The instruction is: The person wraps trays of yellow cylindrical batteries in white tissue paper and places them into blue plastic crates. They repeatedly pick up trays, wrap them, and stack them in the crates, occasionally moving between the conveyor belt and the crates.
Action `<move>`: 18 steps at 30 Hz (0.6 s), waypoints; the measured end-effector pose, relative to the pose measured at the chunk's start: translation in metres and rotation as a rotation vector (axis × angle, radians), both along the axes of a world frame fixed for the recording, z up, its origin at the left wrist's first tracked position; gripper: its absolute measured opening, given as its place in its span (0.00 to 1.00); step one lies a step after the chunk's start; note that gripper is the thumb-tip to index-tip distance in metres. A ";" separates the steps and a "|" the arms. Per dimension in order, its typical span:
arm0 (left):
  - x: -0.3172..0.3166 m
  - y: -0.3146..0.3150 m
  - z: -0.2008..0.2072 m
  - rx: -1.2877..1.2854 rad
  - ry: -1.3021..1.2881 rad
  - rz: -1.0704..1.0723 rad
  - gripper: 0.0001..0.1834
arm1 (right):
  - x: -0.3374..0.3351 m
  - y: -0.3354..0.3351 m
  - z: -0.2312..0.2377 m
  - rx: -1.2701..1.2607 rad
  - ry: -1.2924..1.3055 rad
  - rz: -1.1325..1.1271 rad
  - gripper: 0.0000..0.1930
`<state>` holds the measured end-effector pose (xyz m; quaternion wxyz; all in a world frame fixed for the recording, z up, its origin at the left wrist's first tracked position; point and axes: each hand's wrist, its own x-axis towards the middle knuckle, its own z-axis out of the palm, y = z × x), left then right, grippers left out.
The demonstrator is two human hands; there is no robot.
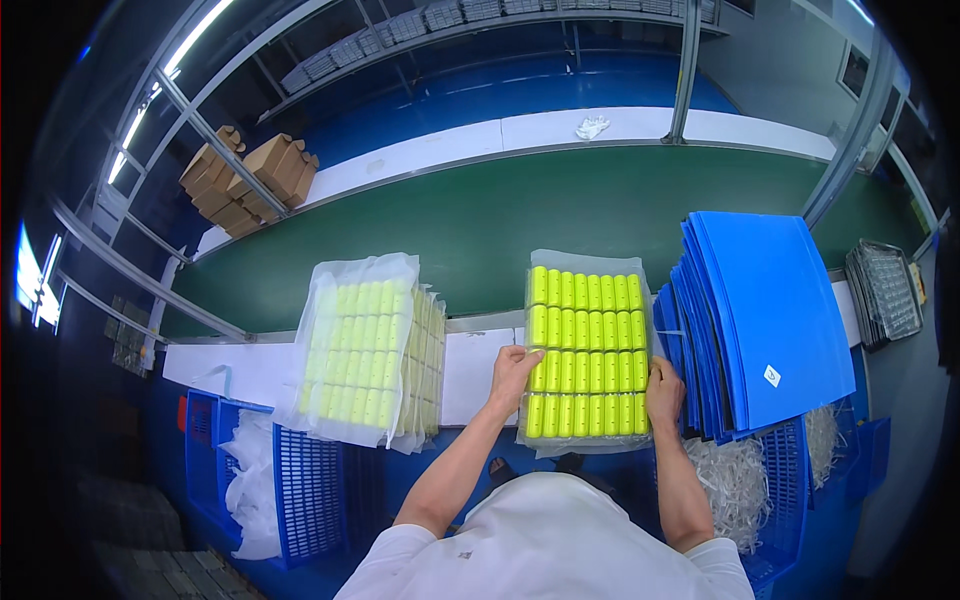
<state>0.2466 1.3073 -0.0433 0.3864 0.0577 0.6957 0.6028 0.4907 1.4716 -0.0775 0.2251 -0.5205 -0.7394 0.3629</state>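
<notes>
In front of me a clear plastic tray of bright yellow-green cylinders (586, 355), packed in four rows, lies over a whitish translucent sheet (585, 262). My left hand (514, 374) grips the tray's left edge, thumb on top beside the cylinders. On the opposite edge, my right hand (665, 394) is closed round the side, its fingertips partly hidden under the tray. To the left stands a stack of similar trays (428, 370); a translucent sheet (350, 350) covers its top, with cylinders showing through.
Blue plastic sheets (770, 310) are piled close by my right hand. Blue baskets hang below, one with white sheets (255, 480), another with shredded strips (725, 490). A green conveyor belt (480, 225) runs behind the trays; cardboard boxes (250, 180) stand far left.
</notes>
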 end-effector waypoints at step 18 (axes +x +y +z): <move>-0.011 -0.159 0.207 0.630 0.232 0.243 0.26 | -0.310 0.013 0.271 0.475 0.315 0.958 0.10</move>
